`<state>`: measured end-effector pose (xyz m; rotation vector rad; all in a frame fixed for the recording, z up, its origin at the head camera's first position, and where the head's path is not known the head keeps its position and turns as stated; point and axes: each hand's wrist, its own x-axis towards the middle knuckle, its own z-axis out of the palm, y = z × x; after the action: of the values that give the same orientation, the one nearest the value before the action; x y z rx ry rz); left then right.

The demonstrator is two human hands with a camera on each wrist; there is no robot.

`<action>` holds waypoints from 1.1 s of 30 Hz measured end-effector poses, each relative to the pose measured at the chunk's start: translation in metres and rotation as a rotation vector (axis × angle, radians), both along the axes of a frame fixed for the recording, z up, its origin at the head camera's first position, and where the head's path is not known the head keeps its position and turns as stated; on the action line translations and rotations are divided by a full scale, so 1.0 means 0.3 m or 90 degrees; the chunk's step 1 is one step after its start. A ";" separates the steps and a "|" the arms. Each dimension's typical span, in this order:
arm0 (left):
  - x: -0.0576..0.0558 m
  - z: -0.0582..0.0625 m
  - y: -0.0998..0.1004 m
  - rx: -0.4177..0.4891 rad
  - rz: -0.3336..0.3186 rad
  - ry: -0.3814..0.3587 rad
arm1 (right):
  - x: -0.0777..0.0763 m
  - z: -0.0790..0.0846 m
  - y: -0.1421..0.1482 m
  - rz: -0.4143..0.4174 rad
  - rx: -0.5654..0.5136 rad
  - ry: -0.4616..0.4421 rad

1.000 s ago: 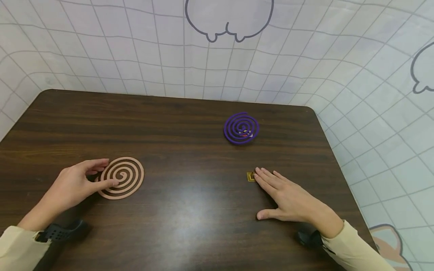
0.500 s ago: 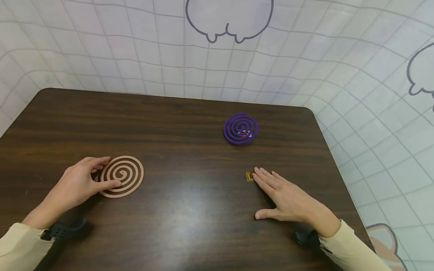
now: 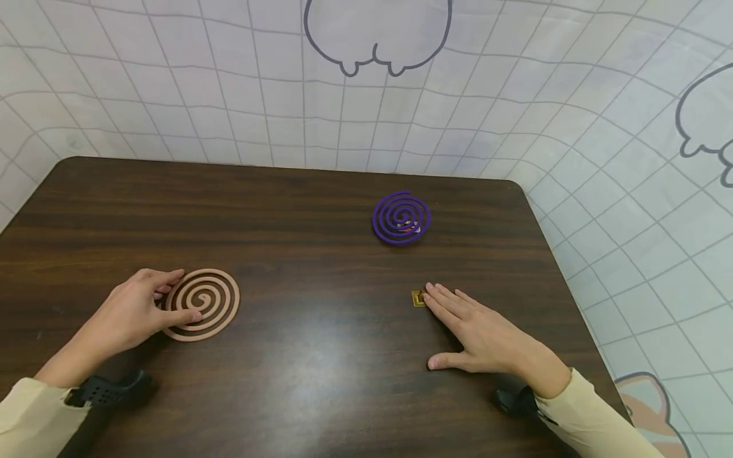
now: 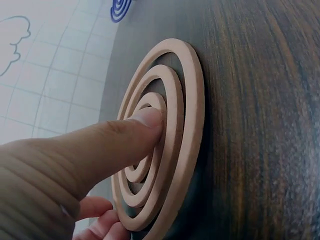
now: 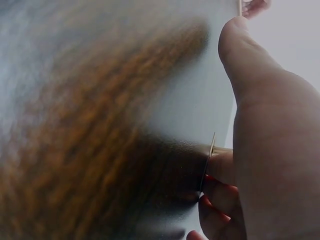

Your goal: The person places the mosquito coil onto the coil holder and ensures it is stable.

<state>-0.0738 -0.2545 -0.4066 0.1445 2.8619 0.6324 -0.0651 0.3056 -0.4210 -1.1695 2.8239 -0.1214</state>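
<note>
My left hand (image 3: 134, 308) holds a tan spiral mosquito coil (image 3: 204, 299) at the left of the table. In the left wrist view the thumb (image 4: 147, 117) lies on top of the coil's inner rings, while the curled fingers (image 4: 102, 225) are at its edge. My right hand (image 3: 487, 334) lies palm down with straight fingers, their tips over a small gold metal plate (image 3: 418, 298). The right wrist view shows the thin plate (image 5: 206, 167) edge-on beside these fingers. Part of the plate is hidden under them.
A purple spiral coil (image 3: 403, 217) sits toward the back right of the brown wooden table (image 3: 303, 267), with a small red and white patch (image 3: 413, 228) showing through its rings. A white grid-patterned cloth (image 3: 275, 95) with cartoon outlines rises behind the table and along its right side.
</note>
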 end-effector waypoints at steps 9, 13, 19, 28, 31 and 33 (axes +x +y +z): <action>-0.001 0.002 0.007 -0.004 0.005 -0.004 | -0.002 -0.006 0.000 -0.001 -0.001 0.001; -0.003 0.003 0.008 -0.002 0.005 -0.002 | -0.001 -0.006 0.000 -0.005 0.004 -0.005; -0.005 0.002 0.009 0.006 0.001 0.004 | 0.001 -0.004 0.000 -0.011 0.022 -0.014; -0.005 -0.008 0.006 0.024 0.003 -0.011 | 0.002 -0.010 0.004 -0.007 0.027 -0.005; -0.007 -0.008 0.006 0.027 0.006 -0.018 | 0.000 -0.012 0.006 -0.007 0.026 -0.004; -0.008 -0.009 0.008 0.028 0.012 -0.016 | 0.001 -0.013 0.006 -0.007 0.026 -0.004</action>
<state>-0.0762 -0.2519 -0.4093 0.1160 2.8291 0.6958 -0.0649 0.3076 -0.4250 -1.1427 2.8140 -0.0686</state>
